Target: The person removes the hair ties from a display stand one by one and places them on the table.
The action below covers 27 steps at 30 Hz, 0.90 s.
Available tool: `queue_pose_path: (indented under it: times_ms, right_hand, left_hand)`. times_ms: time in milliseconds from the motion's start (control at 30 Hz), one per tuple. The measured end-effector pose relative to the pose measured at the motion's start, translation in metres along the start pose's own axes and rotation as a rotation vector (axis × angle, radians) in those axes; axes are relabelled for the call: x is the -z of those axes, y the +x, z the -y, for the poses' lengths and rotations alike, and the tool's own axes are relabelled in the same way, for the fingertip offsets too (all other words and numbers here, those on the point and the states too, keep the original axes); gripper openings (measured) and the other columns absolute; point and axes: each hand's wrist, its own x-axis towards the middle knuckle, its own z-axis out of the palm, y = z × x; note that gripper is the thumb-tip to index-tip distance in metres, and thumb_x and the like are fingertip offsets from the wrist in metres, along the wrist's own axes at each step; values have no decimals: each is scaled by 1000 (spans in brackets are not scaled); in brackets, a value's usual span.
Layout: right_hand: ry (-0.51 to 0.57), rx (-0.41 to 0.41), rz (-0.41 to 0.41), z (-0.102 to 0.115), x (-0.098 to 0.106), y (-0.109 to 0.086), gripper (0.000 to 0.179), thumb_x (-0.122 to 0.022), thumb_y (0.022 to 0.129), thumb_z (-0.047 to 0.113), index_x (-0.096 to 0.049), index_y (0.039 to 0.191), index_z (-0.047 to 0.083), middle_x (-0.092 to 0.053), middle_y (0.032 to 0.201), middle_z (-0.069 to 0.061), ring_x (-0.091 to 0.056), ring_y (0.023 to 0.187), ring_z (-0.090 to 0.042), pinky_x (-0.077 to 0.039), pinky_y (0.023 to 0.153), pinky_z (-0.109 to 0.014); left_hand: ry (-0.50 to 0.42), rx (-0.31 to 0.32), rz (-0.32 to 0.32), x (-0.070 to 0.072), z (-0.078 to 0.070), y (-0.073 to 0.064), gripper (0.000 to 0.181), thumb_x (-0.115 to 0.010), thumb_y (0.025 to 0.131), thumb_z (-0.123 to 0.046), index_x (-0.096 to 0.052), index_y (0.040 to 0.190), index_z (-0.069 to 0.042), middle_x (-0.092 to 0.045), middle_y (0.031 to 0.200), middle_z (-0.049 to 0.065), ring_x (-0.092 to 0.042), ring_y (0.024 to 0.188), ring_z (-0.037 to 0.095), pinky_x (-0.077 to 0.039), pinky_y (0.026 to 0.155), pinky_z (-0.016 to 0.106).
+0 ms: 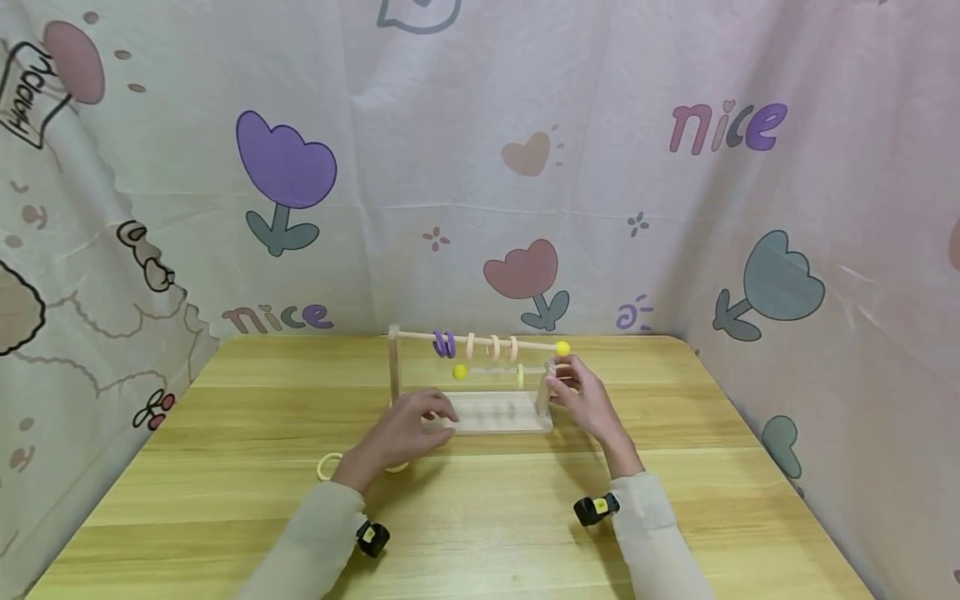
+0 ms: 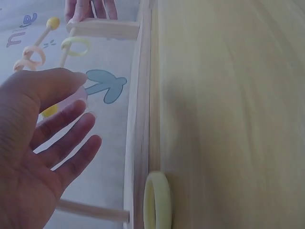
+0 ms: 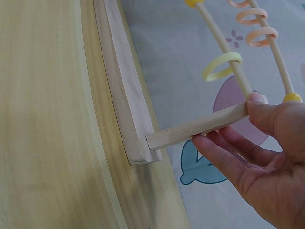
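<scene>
A small wooden rack [image 1: 502,417] stands on the table, with one upright post at each end. My right hand [image 1: 588,400] pinches the top of the shorter right post [image 3: 200,125], thumb on one side and fingers on the other. From that post runs a rod carrying a pale yellow ring [image 3: 221,67] and ending in a yellow ball [image 1: 460,372]. Another rod, from the taller left post [image 1: 394,367], bears purple rings [image 1: 443,343], peach rings [image 1: 492,347] and a yellow end ball [image 1: 562,348]. My left hand [image 2: 52,129], fingers spread and loosely bent, hovers by the rack, holding nothing.
Two loose pale yellow rings lie on the wooden table [image 1: 510,517] by my left forearm; one ring [image 1: 327,467] shows left of the wrist, the other ring [image 2: 157,200] beside the rack's base. A patterned curtain [image 1: 435,167] hangs behind the table.
</scene>
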Motion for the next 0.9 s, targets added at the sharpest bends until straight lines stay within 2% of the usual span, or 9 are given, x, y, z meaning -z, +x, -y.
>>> queue_pose_path:
  times_ms: [167,500,700,800,900]
  right_hand:
    - [-14,2,-3,-2,0,0,35,-57,106,12,-50,139,3,-60,132,-30,-63,122,-42,-61,93,-45]
    - [-16,7,-2,-1,0,0,35,-57,106,11,-50,140,4,-60,132,-28,-63,122,-40,-61,93,-42]
    - [-12,15,-8,-1,-1,-1,35,-58,105,10,-50,139,4,-60,130,-28,-64,120,-40,-62,90,-40]
    - [-13,26,-13,-2,-1,-1,34,-58,105,9,-51,137,3,-61,127,-28,-65,117,-39,-63,89,-41]
    - [-13,33,-11,-2,-1,-1,34,-58,105,8,-50,137,2,-61,127,-28,-65,116,-38,-62,89,-43]
  left_hand:
    - [-19,23,-4,-5,-5,10,13,-78,88,-9,-77,101,-7,-74,102,1,-71,97,27,-61,85,39]
    - [-53,-18,-16,-11,-4,24,13,-76,90,-7,-77,102,-5,-74,104,6,-71,99,31,-62,83,43]
    - [-65,-29,-64,-16,-2,32,16,-76,89,-7,-77,104,-2,-78,107,10,-73,103,36,-63,82,40]
    - [-74,-14,-69,-19,-1,33,19,-76,90,-7,-77,107,0,-78,108,12,-73,104,37,-63,82,37]
    - [-114,30,-46,-21,-2,34,22,-76,90,-8,-76,110,1,-78,112,16,-73,106,40,-63,84,41]
